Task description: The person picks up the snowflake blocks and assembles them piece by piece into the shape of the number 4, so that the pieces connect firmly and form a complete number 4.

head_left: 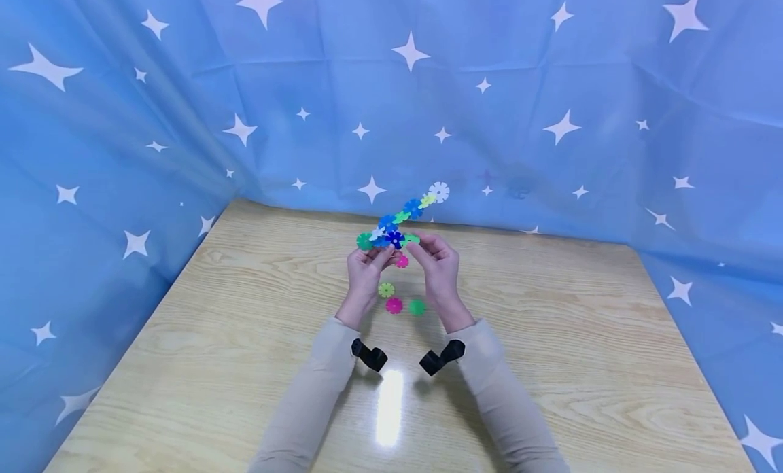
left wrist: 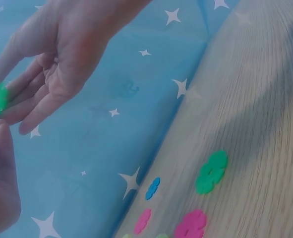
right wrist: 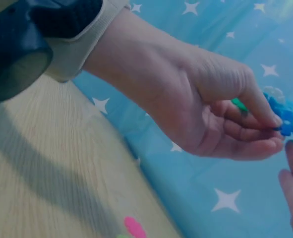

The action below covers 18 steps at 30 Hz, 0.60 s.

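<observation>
Chain of flower-shaped discs [head_left: 388,223]: held up over the tabletop [head_left: 245,310] between both hands; blue, green, yellow and white pieces, with a white disc [head_left: 439,196] at the far right end and a dark green disc [head_left: 363,241] at the left.

Left hand [head_left: 363,276]: fingers closed in a pinch on the chain, by its dark blue disc [head_left: 395,238].

Right hand [head_left: 442,266]: thumb and fingers closed on a light green disc [head_left: 410,240] beside the dark blue one; whether slotted in, cannot tell.

Loose on the tabletop: yellow-green disc [head_left: 386,290], pink disc [head_left: 394,306] and plain green disc [head_left: 417,307], near one another; second pink disc [head_left: 402,261] farther off, small blue disc [left wrist: 152,188] near it.

Surround: blue cloth [head_left: 391,106] printed with white stars.
</observation>
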Motion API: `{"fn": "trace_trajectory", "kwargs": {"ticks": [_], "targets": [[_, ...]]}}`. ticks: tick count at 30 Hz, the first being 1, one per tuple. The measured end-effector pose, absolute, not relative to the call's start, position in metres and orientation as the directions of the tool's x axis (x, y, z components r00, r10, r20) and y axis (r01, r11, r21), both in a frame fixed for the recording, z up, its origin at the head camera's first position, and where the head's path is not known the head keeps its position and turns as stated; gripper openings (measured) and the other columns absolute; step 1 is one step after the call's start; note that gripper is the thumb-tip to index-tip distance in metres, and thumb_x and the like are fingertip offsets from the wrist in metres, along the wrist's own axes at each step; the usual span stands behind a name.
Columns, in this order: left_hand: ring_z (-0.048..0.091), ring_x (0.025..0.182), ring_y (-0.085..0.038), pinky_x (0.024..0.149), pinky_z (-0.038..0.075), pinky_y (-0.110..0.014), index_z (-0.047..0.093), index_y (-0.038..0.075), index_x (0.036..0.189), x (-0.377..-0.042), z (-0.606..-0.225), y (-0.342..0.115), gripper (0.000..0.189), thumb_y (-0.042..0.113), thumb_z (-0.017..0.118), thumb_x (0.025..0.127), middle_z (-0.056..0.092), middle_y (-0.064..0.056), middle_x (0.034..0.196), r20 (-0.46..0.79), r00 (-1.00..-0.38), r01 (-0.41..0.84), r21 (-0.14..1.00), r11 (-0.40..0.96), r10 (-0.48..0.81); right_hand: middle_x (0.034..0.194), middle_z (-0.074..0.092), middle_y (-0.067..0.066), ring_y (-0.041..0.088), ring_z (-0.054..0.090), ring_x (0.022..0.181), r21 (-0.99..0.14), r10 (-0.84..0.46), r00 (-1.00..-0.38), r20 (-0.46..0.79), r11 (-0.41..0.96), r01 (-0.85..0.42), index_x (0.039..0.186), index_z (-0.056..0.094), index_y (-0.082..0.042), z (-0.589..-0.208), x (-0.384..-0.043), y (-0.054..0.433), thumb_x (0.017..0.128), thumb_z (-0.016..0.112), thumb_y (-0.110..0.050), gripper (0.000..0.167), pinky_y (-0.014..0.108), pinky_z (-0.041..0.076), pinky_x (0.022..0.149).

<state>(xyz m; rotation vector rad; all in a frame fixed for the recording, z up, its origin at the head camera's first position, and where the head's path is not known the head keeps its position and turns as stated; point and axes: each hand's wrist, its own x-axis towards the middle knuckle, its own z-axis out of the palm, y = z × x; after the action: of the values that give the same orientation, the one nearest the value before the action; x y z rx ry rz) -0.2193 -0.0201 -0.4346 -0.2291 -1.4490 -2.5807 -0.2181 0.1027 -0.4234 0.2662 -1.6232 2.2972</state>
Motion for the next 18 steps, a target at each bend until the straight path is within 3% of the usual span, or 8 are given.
{"fn": "trace_trajectory", "kwargs": {"ticks": [8,13,15,18], "targets": [[0.068,0.071,-0.015,0.074,0.058,-0.030,0.069,0.008,0.085,-0.219,-0.434,-0.015,0.015,-0.004,0.061,0.088,0.070,-0.008,0.076,0.172,-0.983,0.180,0.817,-0.548,-0.066,0.084,0.069,-0.005,0.008,0.061,0.080,-0.870,0.156,-0.936,0.315,-0.346,-0.351,0.092,0.071,-0.016,-0.422,-0.217,0.104,0.085,0.065,0.001,0.019,0.022,0.051,0.077],[0.068,0.070,-0.013,0.074,0.058,-0.029,0.069,0.008,0.081,-0.220,-0.432,-0.014,0.016,-0.004,0.061,0.087,0.069,-0.003,0.073,0.160,-0.984,0.178,0.820,-0.544,-0.080,0.087,0.068,-0.005,0.008,0.060,0.082,-0.874,0.132,-0.938,0.321,-0.340,-0.347,0.097,0.071,-0.019,-0.424,-0.217,0.106,0.087,0.064,-0.001,0.022,0.022,0.051,0.077],[0.068,0.069,-0.012,0.074,0.058,-0.028,0.069,0.009,0.081,-0.221,-0.432,-0.014,0.017,-0.005,0.061,0.087,0.069,-0.001,0.072,0.164,-0.981,0.192,0.818,-0.542,-0.099,0.089,0.068,-0.004,0.011,0.062,0.086,-0.877,0.121,-0.940,0.319,-0.337,-0.341,0.101,0.070,-0.016,-0.426,-0.217,0.108,0.089,0.061,-0.001,0.022,0.027,0.053,0.082],[0.068,0.070,-0.012,0.073,0.058,-0.027,0.069,0.009,0.081,-0.222,-0.431,-0.016,0.018,-0.005,0.061,0.087,0.069,-0.001,0.073,0.175,-0.976,0.219,0.808,-0.547,-0.132,0.094,0.068,0.000,0.017,0.064,0.092,-0.891,0.105,-0.950,0.293,-0.330,-0.311,0.110,0.065,-0.002,-0.432,-0.216,0.112,0.093,0.056,-0.003,0.019,0.037,0.052,0.089]]}}
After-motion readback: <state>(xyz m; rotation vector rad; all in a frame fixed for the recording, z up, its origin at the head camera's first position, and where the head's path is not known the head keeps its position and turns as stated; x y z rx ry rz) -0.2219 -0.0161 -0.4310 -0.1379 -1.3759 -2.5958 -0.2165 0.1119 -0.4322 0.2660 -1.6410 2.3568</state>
